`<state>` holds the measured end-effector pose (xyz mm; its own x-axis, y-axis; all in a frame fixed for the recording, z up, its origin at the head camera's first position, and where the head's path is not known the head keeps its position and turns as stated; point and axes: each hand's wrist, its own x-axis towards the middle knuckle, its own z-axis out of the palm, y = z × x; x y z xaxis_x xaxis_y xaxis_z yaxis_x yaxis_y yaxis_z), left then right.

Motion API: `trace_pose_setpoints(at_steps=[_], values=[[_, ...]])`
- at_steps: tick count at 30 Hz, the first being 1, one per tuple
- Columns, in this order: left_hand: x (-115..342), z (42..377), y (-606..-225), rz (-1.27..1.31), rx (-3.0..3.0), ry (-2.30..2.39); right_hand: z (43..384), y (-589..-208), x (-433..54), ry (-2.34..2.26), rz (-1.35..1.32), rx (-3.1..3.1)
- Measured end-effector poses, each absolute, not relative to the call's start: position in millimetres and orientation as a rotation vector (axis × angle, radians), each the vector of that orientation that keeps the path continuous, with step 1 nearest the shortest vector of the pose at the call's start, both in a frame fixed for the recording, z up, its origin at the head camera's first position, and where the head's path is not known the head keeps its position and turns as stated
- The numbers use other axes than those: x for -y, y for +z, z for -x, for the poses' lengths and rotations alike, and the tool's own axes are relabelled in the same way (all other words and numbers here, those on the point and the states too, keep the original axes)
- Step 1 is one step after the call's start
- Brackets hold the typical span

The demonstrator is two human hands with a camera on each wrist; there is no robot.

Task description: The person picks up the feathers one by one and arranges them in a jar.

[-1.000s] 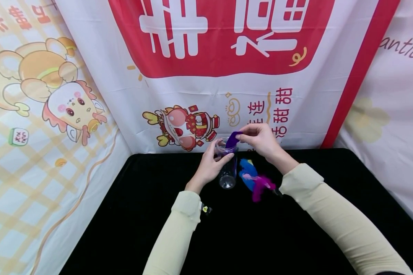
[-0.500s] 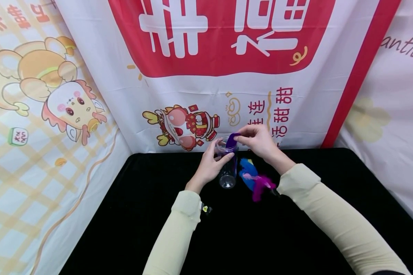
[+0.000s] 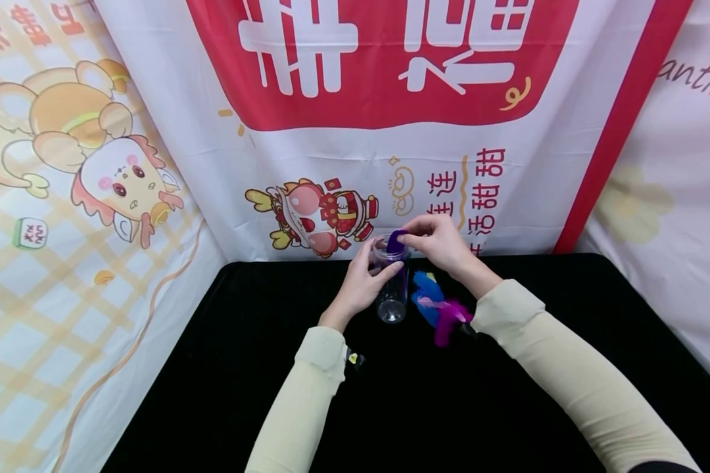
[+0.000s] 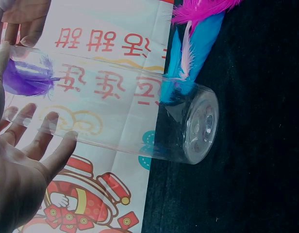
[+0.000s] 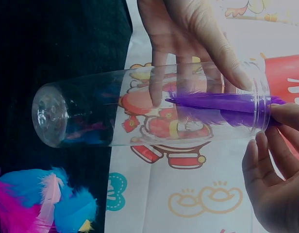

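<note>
Left hand (image 3: 359,282) has thumb and fingers curled around the clear jar (image 3: 393,294), near its mouth. Right hand (image 3: 445,246) pinches the end of the purple feather (image 3: 396,241), most of which is inside the jar, quill toward the base. Blue feathers (image 3: 426,295) and a magenta feather (image 3: 449,323) lie near the jar on the black tabletop (image 3: 260,368). Printed white cloth (image 3: 538,177) hangs beyond.

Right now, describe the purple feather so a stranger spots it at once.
Near the black table's far edge, the left hand holds a clear jar. The right hand pinches the purple feather, partly inside the jar's mouth. Only it is purple; the blue feathers and pink feathers lie outside, on the table.
</note>
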<state>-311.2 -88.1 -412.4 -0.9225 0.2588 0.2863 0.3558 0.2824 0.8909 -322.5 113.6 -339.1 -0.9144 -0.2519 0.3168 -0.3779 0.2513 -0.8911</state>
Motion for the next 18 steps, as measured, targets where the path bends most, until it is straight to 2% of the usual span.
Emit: trace_pose_setpoints(at_steps=[8, 18], values=[[87, 311, -410, 0.582, 2.443, -1.731, 321, -340, -112, 1.692, -0.606, 2.445], [84, 294, -388, 0.564, 2.475, -1.761, 323, -340, -109, 1.636, -0.684, 2.487]])
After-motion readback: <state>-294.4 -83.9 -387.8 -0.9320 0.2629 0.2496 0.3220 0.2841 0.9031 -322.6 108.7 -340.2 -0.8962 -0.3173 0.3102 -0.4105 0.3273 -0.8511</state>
